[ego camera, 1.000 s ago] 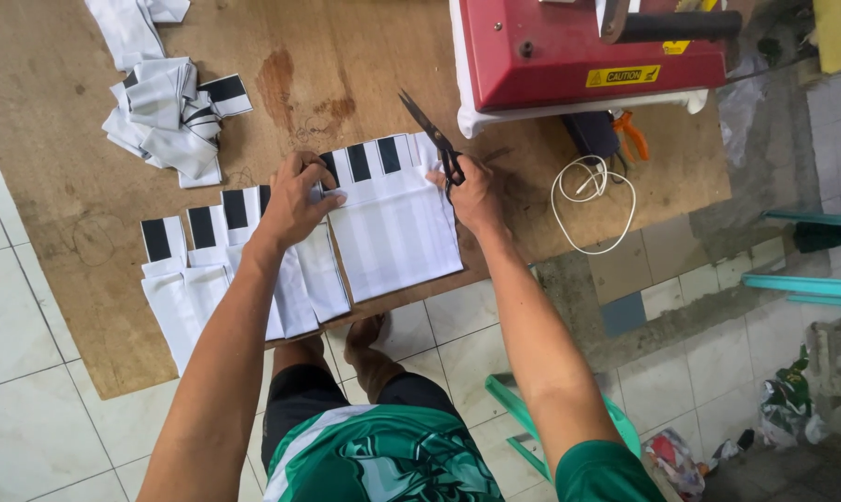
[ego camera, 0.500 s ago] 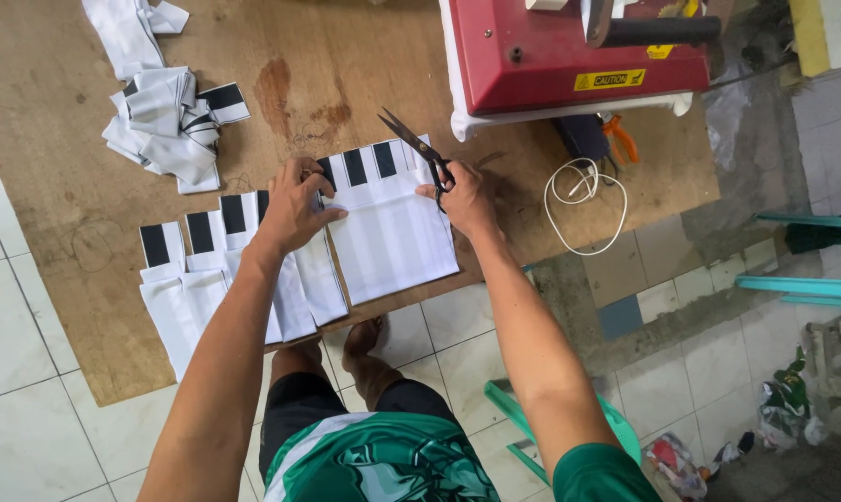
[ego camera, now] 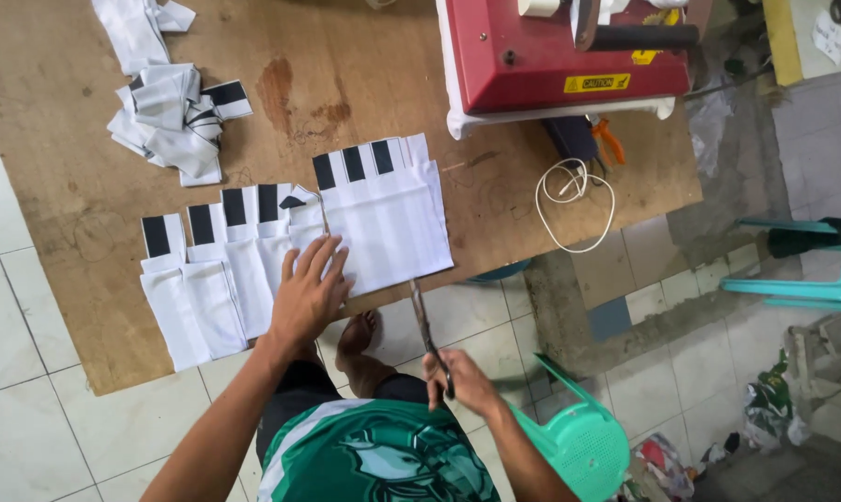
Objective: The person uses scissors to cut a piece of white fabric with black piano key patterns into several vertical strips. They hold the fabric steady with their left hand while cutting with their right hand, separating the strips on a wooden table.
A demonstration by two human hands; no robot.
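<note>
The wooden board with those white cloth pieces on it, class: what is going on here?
A person presses the left hand flat on white fabric panels with black stripes laid on a brown wooden board. The right hand has a grip on metal scissors, blades pointing at the panel's near edge. A crumpled pile of fabric offcuts and a red press machine sit further back.

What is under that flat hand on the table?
The left hand presses flat on white cloth pieces with black stripes, which lie on the brown board. The patch of cloth right beneath the palm is covered. The right hand holds scissors at the cloth's edge.
</note>
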